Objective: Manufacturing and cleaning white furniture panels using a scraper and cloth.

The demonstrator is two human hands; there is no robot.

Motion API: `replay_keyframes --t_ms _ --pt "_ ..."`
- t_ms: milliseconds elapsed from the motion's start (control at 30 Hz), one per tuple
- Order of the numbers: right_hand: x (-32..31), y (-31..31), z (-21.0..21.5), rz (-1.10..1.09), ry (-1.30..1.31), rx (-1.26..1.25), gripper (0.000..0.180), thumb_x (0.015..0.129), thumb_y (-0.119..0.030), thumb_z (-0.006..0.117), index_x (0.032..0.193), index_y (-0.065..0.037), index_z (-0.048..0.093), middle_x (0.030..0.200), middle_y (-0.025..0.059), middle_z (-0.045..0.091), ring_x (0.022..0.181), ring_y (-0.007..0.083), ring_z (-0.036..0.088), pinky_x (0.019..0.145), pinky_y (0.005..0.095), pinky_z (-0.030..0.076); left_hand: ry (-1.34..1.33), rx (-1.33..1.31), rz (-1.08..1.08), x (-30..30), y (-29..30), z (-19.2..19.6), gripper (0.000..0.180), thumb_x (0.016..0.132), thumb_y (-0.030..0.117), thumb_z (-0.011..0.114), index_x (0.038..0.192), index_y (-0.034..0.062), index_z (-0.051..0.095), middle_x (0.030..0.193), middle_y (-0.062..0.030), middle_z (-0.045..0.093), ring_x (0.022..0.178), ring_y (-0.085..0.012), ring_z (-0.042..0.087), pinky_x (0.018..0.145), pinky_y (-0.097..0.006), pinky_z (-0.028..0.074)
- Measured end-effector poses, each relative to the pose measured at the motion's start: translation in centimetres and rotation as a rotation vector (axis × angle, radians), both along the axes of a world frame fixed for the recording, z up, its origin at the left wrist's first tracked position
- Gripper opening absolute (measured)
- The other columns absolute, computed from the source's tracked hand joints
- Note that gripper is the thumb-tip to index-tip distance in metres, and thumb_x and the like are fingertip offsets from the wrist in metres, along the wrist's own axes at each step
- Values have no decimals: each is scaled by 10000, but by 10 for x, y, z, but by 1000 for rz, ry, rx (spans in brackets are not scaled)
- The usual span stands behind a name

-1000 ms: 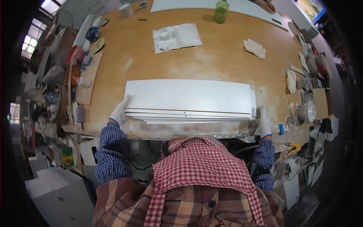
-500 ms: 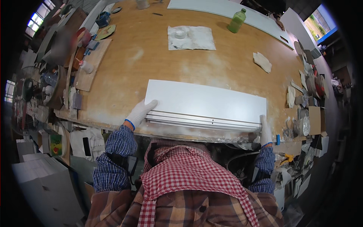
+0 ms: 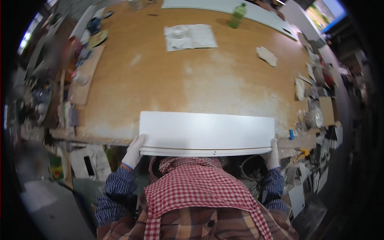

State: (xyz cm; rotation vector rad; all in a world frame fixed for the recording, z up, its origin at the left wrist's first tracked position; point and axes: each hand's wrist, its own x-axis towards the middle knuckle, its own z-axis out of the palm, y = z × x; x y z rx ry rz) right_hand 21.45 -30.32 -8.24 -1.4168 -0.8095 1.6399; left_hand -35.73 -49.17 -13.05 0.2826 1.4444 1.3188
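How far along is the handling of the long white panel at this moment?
Done: the white panel is gripped at both ends, the gloved left hand on its left end and the gloved right hand on its right. In hand: its near edge juts past the front edge of the wooden workbench. Left: whether it is lifted or resting there cannot be told, and neither hand has let go.

A green bottle (image 3: pixel 237 10), a sheet of paper (image 3: pixel 191 37) and a crumpled rag (image 3: pixel 267 56) lie on the wooden workbench (image 3: pixel 136 76).
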Motion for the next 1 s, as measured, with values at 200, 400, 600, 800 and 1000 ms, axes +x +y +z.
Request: replay_keyframes --t_ms 200,400,600,800,1000 --pt "-11 61 8 -61 -76 31 768 1014 -579 541 1537 -28 425 1480 134 559 1325 298 554 1143 445 417 -143 66 172 28 30 12 499 1020 323 652 1413 28 561 1341 -88 637 1207 -223 626 1026 -377 505" --pt "2 127 81 190 -337 -330 874 931 -702 562 1554 -102 434 1524 193 499 1380 318 493 1081 477 448 -247 -169 -6 21 96 105 518 1026 419 613 1394 56 574 1334 -132 650 1192 -283 643 942 -445 563" --pt "-1 270 141 471 -567 -703 1049 883 -797 507 1636 -133 206 1654 201 261 1465 463 326 1092 668 410 -230 -362 -190 5 225 127 514 1050 456 544 1388 70 581 1324 -133 674 1172 -304 661 983 -485 553" --pt "47 311 160 633 -508 -647 930 975 -773 326 1635 -124 224 1579 216 335 1354 361 466 1012 518 551 -124 -420 -301 46 266 129 613 1086 534 411 1459 63 537 1365 -139 659 1221 -271 642 1057 -472 511" --pt "107 263 61 169 -347 -159 788 1063 -673 174 1603 -136 378 1550 205 456 1360 263 511 1052 411 464 106 141 -118 80 203 96 871 1044 709 270 1615 52 309 1643 -157 359 1499 -315 360 1238 -439 283"
